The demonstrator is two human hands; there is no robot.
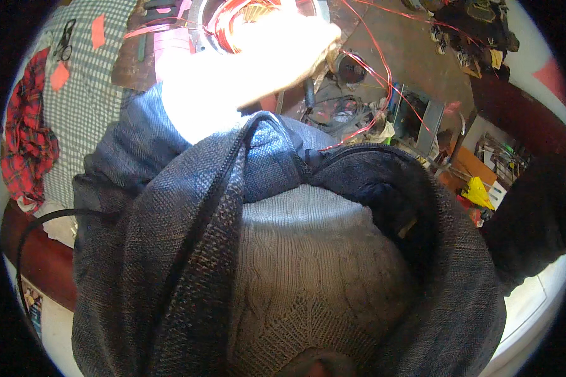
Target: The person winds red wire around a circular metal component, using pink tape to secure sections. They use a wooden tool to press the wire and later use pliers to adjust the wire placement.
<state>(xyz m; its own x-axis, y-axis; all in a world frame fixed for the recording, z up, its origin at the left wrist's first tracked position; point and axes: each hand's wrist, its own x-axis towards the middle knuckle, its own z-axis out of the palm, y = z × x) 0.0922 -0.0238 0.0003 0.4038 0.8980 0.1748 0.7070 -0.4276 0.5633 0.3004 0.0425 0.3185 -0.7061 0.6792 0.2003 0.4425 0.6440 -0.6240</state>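
My left forearm reaches up from its blue-grey sleeve [126,138] to a round metal motor housing [202,19] with copper windings [233,19] at the top centre. Strong glare washes out my left hand [302,47], which lies over the front of the windings, so I cannot make out its fingers or anything in them. Loose red wires [383,69] trail from the housing to the right and down toward my jacket. I do not see my right hand.
A checked cloth [94,100] with scissors [65,34] and a red plaid cloth [25,125] lie left. Right of the housing are a round dark container [351,68], coiled cable [343,107], a metal frame [431,125], assorted tools [503,157] and a yellow bag [478,191].
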